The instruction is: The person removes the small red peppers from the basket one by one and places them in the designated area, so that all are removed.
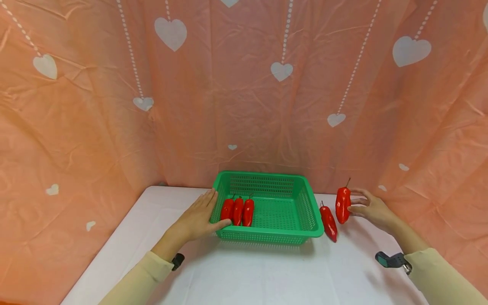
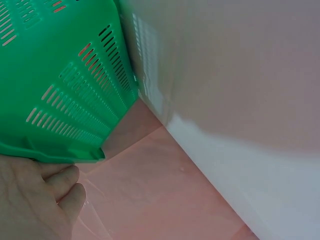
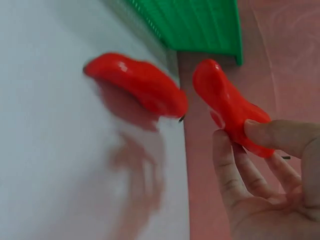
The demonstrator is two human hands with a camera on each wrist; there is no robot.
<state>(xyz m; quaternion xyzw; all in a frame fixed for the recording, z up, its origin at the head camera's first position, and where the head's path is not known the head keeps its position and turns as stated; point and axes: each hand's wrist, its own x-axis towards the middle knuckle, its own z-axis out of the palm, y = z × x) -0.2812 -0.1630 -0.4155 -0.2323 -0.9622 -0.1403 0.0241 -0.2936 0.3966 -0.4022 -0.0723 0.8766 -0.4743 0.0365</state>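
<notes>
In the head view, my right hand (image 1: pixel 375 208) pinches a red chili pepper (image 1: pixel 343 205) between thumb and fingers, held up off the table with its stem upward. The right wrist view shows the thumb on one side of that pepper (image 3: pixel 227 100) and fingertips on the other. Another red pepper (image 1: pixel 328 223) lies on the table between this hand and the green basket (image 1: pixel 267 232). My left hand (image 1: pixel 196 218) rests at the basket's left side, fingers straight along the rim and thumb across the front corner. Inside the basket, 3 red peppers (image 1: pixel 238 211) lie side by side at the left.
A white-covered table (image 1: pixel 244 275) carries the basket near its back edge. Behind and at both sides hangs a pinkish-orange curtain (image 1: pixel 244 106) with white hearts. Dark bands sit on both wrists.
</notes>
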